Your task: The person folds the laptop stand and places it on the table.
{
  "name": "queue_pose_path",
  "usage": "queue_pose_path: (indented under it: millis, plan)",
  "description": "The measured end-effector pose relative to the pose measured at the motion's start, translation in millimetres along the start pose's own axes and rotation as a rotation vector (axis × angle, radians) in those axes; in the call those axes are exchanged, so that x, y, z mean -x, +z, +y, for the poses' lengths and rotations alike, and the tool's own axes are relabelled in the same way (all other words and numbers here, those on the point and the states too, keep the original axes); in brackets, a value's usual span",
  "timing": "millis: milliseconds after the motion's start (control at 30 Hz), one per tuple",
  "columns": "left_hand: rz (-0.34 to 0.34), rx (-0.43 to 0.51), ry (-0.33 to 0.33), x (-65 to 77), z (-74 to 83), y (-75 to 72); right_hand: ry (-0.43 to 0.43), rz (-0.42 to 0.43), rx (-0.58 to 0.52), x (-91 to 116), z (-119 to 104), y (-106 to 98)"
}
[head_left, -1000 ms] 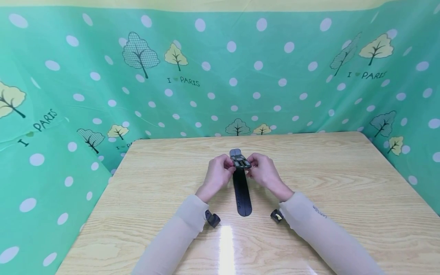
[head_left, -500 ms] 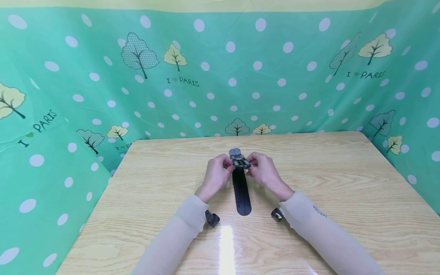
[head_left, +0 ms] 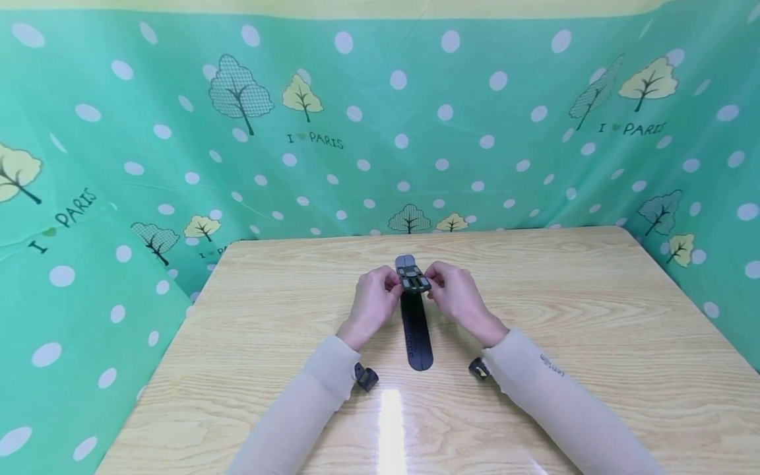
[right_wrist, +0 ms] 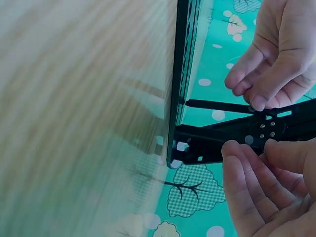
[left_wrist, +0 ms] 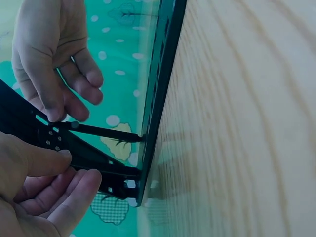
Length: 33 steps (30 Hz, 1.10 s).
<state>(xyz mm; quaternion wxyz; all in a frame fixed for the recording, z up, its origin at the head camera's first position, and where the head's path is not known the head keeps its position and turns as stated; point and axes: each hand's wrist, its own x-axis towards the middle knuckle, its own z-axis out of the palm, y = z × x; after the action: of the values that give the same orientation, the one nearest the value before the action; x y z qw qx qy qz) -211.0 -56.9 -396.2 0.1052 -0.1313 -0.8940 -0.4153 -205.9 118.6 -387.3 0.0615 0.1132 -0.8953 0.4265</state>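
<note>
A black folding stand (head_left: 417, 340) stands on the table with its long, round-ended base plate pointing toward me. Its upper plate (head_left: 413, 280) is lifted at a slant from a hinge, and a thin strut (left_wrist: 106, 131) links it to the slotted base. Several small screws dot the upper plate. My left hand (head_left: 374, 297) pinches the left edge of this plate between thumb and fingers. On the opposite edge, beside the strut's end, my right hand (head_left: 456, 295) has thumb and fingertips gripping the plate. Both wrist views show the hands facing each other across it.
The wood-grain table (head_left: 564, 297) reaches back to a green dotted curtain (head_left: 368, 132) that hangs behind and at both sides. Black wrist cameras, the left one (head_left: 366, 378) and the right one (head_left: 478, 369), stick out below the sleeves. A light reflection shows on the near tabletop.
The stand has shifted very slightly away from me and leftward, the upper plate with it. Both hands keep their hold on the plate's edges.
</note>
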Motion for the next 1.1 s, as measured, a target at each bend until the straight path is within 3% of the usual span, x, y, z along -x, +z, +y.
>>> queue_pose_path:
  millis: [267,633,1100]
  plan:
    - [0.021,0.027,0.011,0.5,-1.0,-2.0,-0.104,0.006,0.059,-1.7,2.9,-2.8]
    - [0.056,-0.028,0.191,-0.6,1.6,-6.3,-0.401,-0.017,0.173,-9.8,10.7,-9.1]
    - [0.04,-0.059,0.19,-1.5,1.0,-9.9,-0.509,-0.049,0.236,-14.0,13.7,-13.0]
